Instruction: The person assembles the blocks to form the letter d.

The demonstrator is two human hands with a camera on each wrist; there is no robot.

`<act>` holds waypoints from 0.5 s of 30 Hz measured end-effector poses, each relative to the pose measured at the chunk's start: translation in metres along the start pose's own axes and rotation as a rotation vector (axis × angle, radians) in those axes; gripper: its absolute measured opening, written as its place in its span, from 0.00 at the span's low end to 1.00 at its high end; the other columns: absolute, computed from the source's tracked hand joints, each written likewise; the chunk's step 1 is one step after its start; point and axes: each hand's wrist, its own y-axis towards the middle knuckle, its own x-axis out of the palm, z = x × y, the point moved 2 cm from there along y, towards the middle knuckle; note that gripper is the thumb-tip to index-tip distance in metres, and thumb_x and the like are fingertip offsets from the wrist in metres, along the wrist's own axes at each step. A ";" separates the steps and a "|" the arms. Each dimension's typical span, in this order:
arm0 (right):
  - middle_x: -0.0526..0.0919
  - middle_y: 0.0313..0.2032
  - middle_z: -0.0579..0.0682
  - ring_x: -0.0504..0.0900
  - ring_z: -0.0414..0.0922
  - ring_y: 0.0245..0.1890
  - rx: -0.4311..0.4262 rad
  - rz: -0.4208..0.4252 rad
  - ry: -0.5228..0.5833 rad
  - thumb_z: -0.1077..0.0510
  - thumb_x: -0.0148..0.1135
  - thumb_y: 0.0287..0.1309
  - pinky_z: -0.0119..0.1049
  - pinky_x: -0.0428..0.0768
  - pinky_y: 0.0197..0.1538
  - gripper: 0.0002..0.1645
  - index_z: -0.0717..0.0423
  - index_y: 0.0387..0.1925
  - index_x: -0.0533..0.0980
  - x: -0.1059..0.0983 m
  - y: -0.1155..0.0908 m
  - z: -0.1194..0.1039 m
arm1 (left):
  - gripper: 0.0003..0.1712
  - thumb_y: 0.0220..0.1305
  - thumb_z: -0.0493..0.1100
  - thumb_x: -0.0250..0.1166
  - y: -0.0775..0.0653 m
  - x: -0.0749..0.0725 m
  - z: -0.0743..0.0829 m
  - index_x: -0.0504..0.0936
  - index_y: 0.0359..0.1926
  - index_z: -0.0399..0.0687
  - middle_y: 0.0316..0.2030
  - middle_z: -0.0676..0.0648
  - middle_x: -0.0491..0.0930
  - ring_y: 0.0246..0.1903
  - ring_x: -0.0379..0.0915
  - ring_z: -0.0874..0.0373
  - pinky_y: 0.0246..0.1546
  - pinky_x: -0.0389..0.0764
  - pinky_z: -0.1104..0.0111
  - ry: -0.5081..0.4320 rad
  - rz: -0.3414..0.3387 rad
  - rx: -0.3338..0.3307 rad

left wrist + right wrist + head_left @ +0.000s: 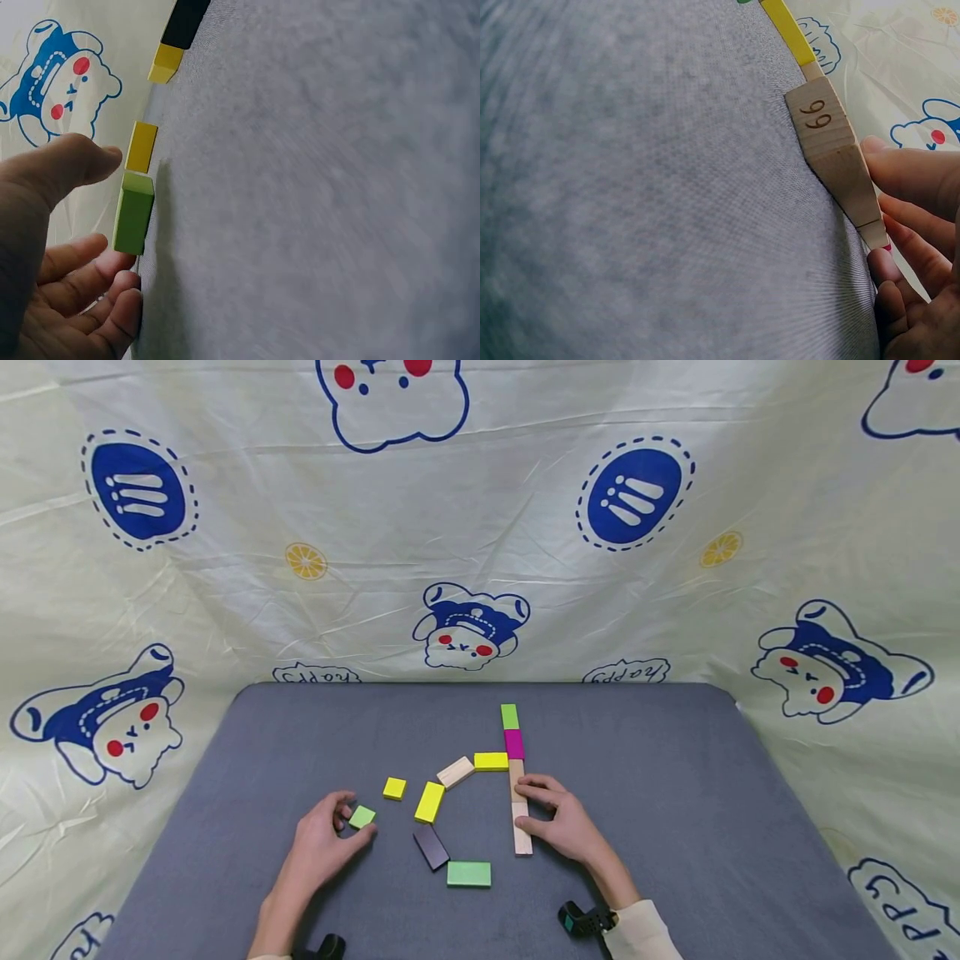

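Observation:
My left hand [326,831] curves around a small light green block [362,817], its thumb and fingers on opposite sides. In the left wrist view the thumb stands clear of that block, and the lower fingertips lie close to its near end. On the right, my right hand [558,818] touches two plain wooden blocks [522,839] with its thumb and fingertips. These join end to end with a magenta block [513,744] and a light green block [510,717] in a straight column. One wooden block [821,116] bears the engraved marking "99" or "66".
Left of the column curves a chain: a yellow block [491,762], a wooden block [456,772], another yellow block [430,802], a dark block [431,847] and a green block [469,875]. A small yellow block [394,788] lies apart. Printed cloth [480,510] hangs behind the grey table [675,760].

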 end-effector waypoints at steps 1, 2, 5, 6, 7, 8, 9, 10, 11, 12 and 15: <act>0.78 0.64 0.52 0.74 0.55 0.67 0.001 -0.001 -0.001 0.58 0.76 0.55 0.55 0.73 0.64 0.29 0.58 0.60 0.82 0.000 0.000 0.000 | 0.32 0.55 0.47 0.78 0.001 0.000 0.000 0.80 0.57 0.38 0.37 0.48 0.80 0.36 0.72 0.58 0.39 0.75 0.64 -0.004 -0.002 -0.006; 0.78 0.64 0.52 0.74 0.55 0.67 0.001 -0.002 -0.003 0.58 0.76 0.56 0.55 0.73 0.64 0.29 0.58 0.60 0.82 0.000 0.000 0.000 | 0.31 0.55 0.47 0.79 0.001 0.000 0.001 0.80 0.56 0.38 0.37 0.49 0.80 0.35 0.72 0.58 0.38 0.74 0.64 -0.007 -0.004 -0.012; 0.78 0.64 0.52 0.74 0.55 0.67 0.004 -0.003 0.000 0.58 0.76 0.56 0.57 0.73 0.65 0.29 0.58 0.60 0.82 0.000 0.000 0.000 | 0.29 0.55 0.46 0.79 0.002 0.001 0.001 0.80 0.55 0.38 0.36 0.49 0.80 0.35 0.72 0.58 0.38 0.74 0.64 -0.005 -0.013 -0.027; 0.78 0.64 0.52 0.74 0.55 0.67 0.004 -0.003 0.000 0.58 0.76 0.56 0.57 0.73 0.65 0.29 0.58 0.60 0.82 0.000 0.000 0.000 | 0.29 0.55 0.46 0.79 0.002 0.001 0.001 0.80 0.55 0.38 0.35 0.49 0.80 0.35 0.72 0.58 0.38 0.74 0.64 -0.004 -0.015 -0.030; 0.78 0.64 0.52 0.74 0.55 0.67 0.005 -0.003 -0.001 0.58 0.76 0.56 0.57 0.73 0.65 0.29 0.58 0.60 0.82 0.000 0.000 0.000 | 0.28 0.55 0.45 0.78 0.002 0.001 0.001 0.81 0.54 0.38 0.35 0.49 0.80 0.35 0.72 0.58 0.38 0.73 0.64 -0.002 -0.015 -0.030; 0.78 0.64 0.52 0.74 0.55 0.67 0.005 -0.003 -0.002 0.58 0.76 0.56 0.57 0.73 0.65 0.29 0.58 0.60 0.82 0.000 0.000 0.000 | 0.27 0.55 0.45 0.78 0.002 0.001 0.001 0.81 0.54 0.38 0.35 0.49 0.80 0.35 0.72 0.57 0.38 0.73 0.64 -0.001 -0.015 -0.029; 0.78 0.64 0.52 0.74 0.55 0.67 0.005 -0.002 -0.001 0.58 0.76 0.56 0.57 0.73 0.64 0.29 0.58 0.60 0.82 0.000 0.000 0.001 | 0.26 0.56 0.44 0.78 0.002 0.001 0.001 0.81 0.53 0.38 0.35 0.48 0.80 0.34 0.71 0.57 0.37 0.73 0.64 0.001 -0.017 -0.029; 0.78 0.64 0.51 0.74 0.55 0.67 0.005 -0.002 -0.004 0.58 0.76 0.56 0.56 0.73 0.64 0.29 0.58 0.60 0.82 0.000 0.000 0.001 | 0.25 0.56 0.44 0.78 0.002 0.002 0.001 0.82 0.52 0.38 0.35 0.49 0.80 0.34 0.71 0.57 0.37 0.73 0.64 0.006 -0.018 -0.028; 0.78 0.64 0.51 0.74 0.55 0.67 0.006 -0.002 -0.007 0.57 0.76 0.56 0.56 0.73 0.64 0.29 0.57 0.60 0.82 0.000 0.000 0.001 | 0.23 0.56 0.44 0.78 0.002 0.002 0.002 0.82 0.50 0.39 0.34 0.49 0.80 0.34 0.71 0.58 0.37 0.73 0.64 0.009 -0.018 -0.026; 0.78 0.64 0.51 0.74 0.55 0.67 0.006 -0.003 -0.008 0.57 0.76 0.56 0.55 0.73 0.64 0.29 0.57 0.60 0.82 0.000 0.000 0.001 | 0.22 0.56 0.43 0.78 0.002 0.002 0.002 0.83 0.49 0.39 0.34 0.49 0.80 0.34 0.71 0.58 0.37 0.73 0.64 0.011 -0.016 -0.023; 0.78 0.64 0.51 0.74 0.54 0.67 0.005 -0.003 -0.005 0.58 0.76 0.56 0.54 0.74 0.63 0.29 0.57 0.60 0.82 0.000 0.000 0.001 | 0.18 0.56 0.42 0.78 0.002 0.002 0.002 0.85 0.45 0.40 0.34 0.49 0.80 0.33 0.72 0.59 0.37 0.74 0.65 0.016 -0.009 -0.010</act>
